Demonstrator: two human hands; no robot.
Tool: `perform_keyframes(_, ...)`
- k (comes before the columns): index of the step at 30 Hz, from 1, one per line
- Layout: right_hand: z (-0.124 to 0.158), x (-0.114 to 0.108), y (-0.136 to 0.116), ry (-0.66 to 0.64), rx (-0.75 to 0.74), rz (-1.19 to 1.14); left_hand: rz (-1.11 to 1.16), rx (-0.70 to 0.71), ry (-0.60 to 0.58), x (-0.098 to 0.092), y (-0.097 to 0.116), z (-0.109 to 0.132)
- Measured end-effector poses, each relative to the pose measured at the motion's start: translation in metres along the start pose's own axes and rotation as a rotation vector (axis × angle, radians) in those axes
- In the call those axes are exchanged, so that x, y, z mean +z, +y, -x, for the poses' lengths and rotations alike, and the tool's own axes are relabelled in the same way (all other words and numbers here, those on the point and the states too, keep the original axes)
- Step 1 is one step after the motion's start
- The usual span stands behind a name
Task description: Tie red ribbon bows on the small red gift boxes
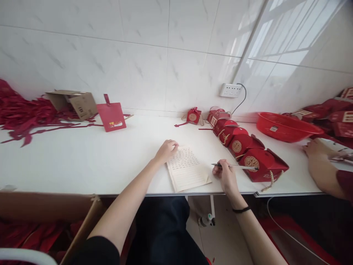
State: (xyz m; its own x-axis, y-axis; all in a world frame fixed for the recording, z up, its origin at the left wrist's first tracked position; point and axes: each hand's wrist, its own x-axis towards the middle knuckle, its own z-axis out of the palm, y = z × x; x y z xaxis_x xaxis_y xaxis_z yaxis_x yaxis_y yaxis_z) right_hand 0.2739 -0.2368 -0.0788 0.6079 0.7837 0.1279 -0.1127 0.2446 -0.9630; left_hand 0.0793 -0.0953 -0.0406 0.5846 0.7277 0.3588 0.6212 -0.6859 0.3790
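A small notebook [187,169] with lines of writing lies open on the white table [82,158] near its front edge. My left hand [166,150] rests on the notebook's top left corner, fingers curled. My right hand [224,175] sits just right of the notebook and grips a pen [234,166] that lies nearly level, its tip pointing left. A row of red gift boxes [248,156] with gold emblems runs diagonally behind my right hand.
A red plastic basin [285,127] and more red boxes [331,114] stand at the right, where another person's hand [316,151] rests. Red ribbons [24,110], a cardboard box [73,103] and a flat red bag [111,116] lie far left. A wall socket [230,90] is behind.
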Motion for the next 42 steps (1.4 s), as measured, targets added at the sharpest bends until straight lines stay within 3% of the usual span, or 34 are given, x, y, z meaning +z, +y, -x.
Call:
perform_keyframes(4, 0.000, -0.001, 0.002, 0.024, 0.027, -0.086, 0.102, -0.083, 0.068, 0.006, -0.024, 0.011)
perform_keyframes(9, 0.008, 0.000, -0.001, 0.102, 0.068, -0.051, 0.113, -0.144, -0.039, 0.000, -0.036, 0.018)
perform_keyframes(16, 0.014, -0.005, -0.006, -0.027, 0.062, 0.130, 0.060, -0.090, -0.117, 0.007, -0.033, 0.014)
perform_keyframes(21, 0.014, -0.008, -0.013, 0.029, -0.048, 0.013, 0.112, -0.034, -0.213, -0.001, -0.024, 0.013)
perform_keyframes(27, 0.017, -0.013, -0.014, -0.022, -0.075, 0.026, 0.154, 0.008, -0.296, -0.004, -0.021, 0.014)
perform_keyframes(31, 0.015, -0.013, -0.016, 0.065, -0.092, 0.048, 0.169, -0.026, -0.308, -0.004, -0.019, 0.014)
perform_keyframes(35, 0.029, 0.008, -0.027, 0.080, -0.110, 0.181, 0.180, -0.048, -0.305, -0.005, -0.018, 0.014)
perform_keyframes(42, 0.063, 0.072, -0.027, -0.327, -0.003, 0.442, 0.178, -0.046, -0.306, -0.006, -0.016, 0.015)
